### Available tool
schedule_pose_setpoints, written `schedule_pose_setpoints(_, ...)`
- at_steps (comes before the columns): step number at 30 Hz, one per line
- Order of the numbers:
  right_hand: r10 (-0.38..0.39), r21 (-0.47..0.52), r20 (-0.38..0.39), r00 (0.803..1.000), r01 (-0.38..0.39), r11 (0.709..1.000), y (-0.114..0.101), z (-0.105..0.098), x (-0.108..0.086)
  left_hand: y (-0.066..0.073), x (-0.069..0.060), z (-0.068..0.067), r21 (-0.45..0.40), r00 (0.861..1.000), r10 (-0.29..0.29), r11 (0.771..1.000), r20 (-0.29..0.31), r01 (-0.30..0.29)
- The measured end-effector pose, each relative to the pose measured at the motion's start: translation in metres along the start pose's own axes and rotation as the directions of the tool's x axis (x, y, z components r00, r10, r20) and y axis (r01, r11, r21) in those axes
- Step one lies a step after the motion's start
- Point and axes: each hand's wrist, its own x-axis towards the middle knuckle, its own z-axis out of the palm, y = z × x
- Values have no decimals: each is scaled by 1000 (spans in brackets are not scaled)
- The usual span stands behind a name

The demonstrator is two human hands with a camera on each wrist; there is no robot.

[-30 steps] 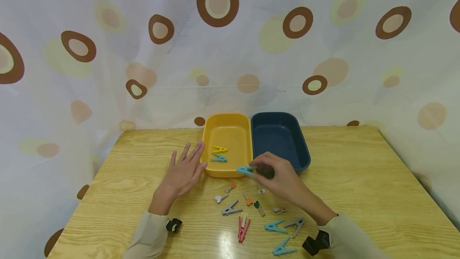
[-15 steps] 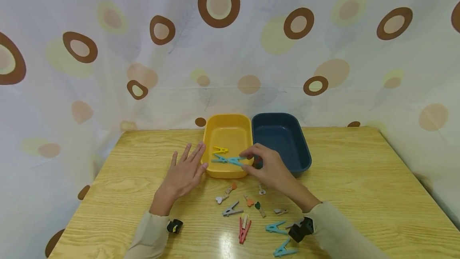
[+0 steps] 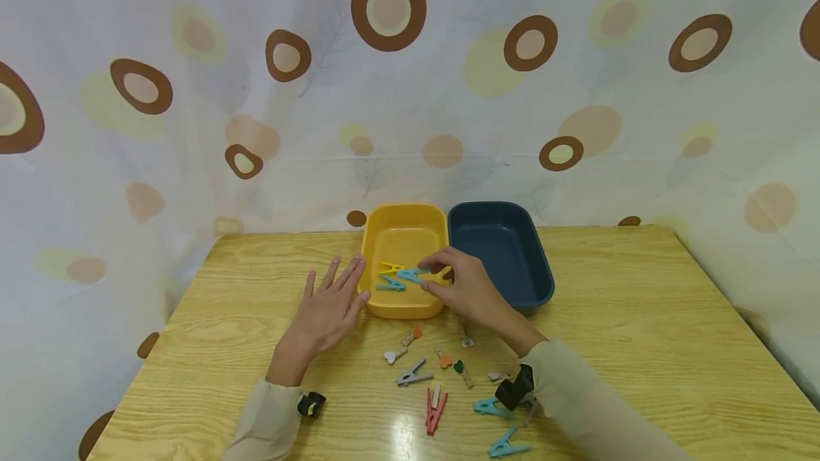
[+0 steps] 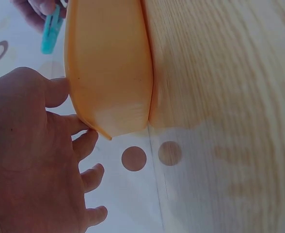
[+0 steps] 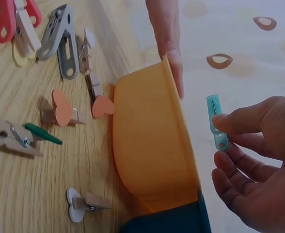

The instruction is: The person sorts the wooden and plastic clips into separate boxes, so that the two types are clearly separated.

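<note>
On the pale wood-grain desk (image 3: 615, 290), the yellow rectangular tray with rounded corners (image 3: 403, 311) could skid or tip if the left hand (image 3: 323, 315) leans harder on the rim beside its fingers. The dark blue rectangular tray (image 3: 493, 247), just beyond the right hand (image 3: 468, 290), would likely be nudged along with it, since the two sit side by side. Nearer the body, the black wrist camera (image 3: 514, 388) behind the right hand sits low over a turquoise plastic clip on the desk (image 3: 490, 407), so a dropped forearm might sweep that aside. The left hand is loosely spread and grips nothing; its thumb and index fingertip touch the yellow rim. The right hand is nearly closed, pinching a turquoise plastic spring clip (image 3: 407, 274) between thumb and index finger at one end, the other fingers loosely bent. That clip hangs from the fingertips above the yellow tray; a slight twist or early release could let it slip and catch on the yellow plastic clip (image 3: 391, 268) or second turquoise clip (image 3: 391, 284), both in the tray between the two hands.
</note>
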Motion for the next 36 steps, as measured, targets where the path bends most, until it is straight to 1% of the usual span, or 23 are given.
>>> schedule_pose_setpoints(11,7,-49,1,1000,-7,999,15,4,7,2,-1,-2,-3,1000,1,1000,5,-1)
schedule_pose_setpoints(18,13,-70,-10,1000,-14,997,21,5,12,1,-1,-1,-4,1000,1,1000,1,-1)
schedule_pose_setpoints(25,27,-90,-18,999,-28,996,27,6,12,1,0,0,0,1000,2,1000,5,-2)
schedule_pose_setpoints(36,25,-87,-8,1000,-25,996,28,7,14,1,-1,-2,-2,1000,-7,1000,14,7)
